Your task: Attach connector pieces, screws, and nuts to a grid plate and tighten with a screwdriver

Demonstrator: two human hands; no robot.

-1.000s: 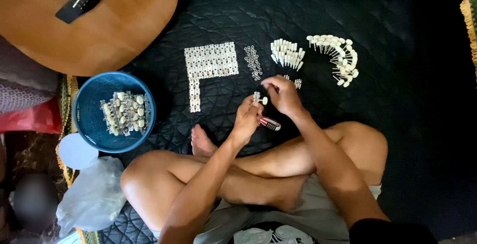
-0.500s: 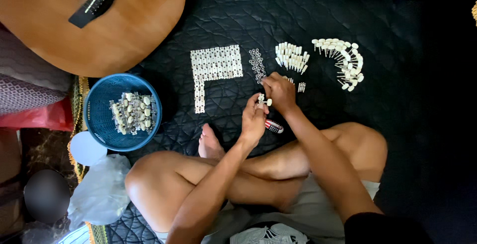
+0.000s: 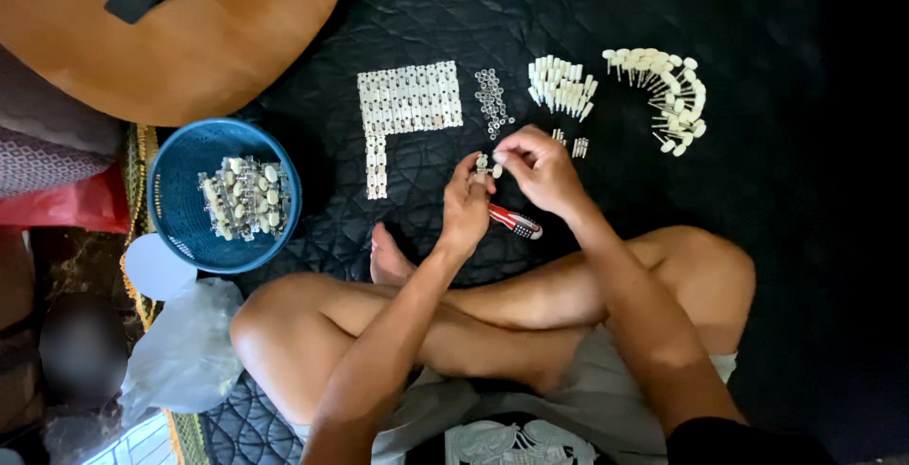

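Note:
My left hand (image 3: 466,207) and my right hand (image 3: 537,168) meet above the black quilted mat (image 3: 805,238), both pinching one small metal tuner piece with a white knob (image 3: 487,166). A red-and-white handled screwdriver (image 3: 514,222) lies on the mat just under my hands. Beyond them lie a block of white plates set in rows (image 3: 407,105), a cluster of small metal rings (image 3: 491,101), a pile of white pegs (image 3: 562,86) and a curved heap of white-knobbed pins (image 3: 670,96). A few small screws (image 3: 574,146) lie by my right hand.
A blue round basket (image 3: 180,164) holding assembled tuner parts stands at the left. An acoustic guitar body (image 3: 180,29) lies at the top left. A clear plastic bag (image 3: 185,351) and my crossed legs (image 3: 454,323) fill the near side.
The view has shifted slightly. My hands stay together on the small piece, fingers working it; the laid-out parts have not moved.

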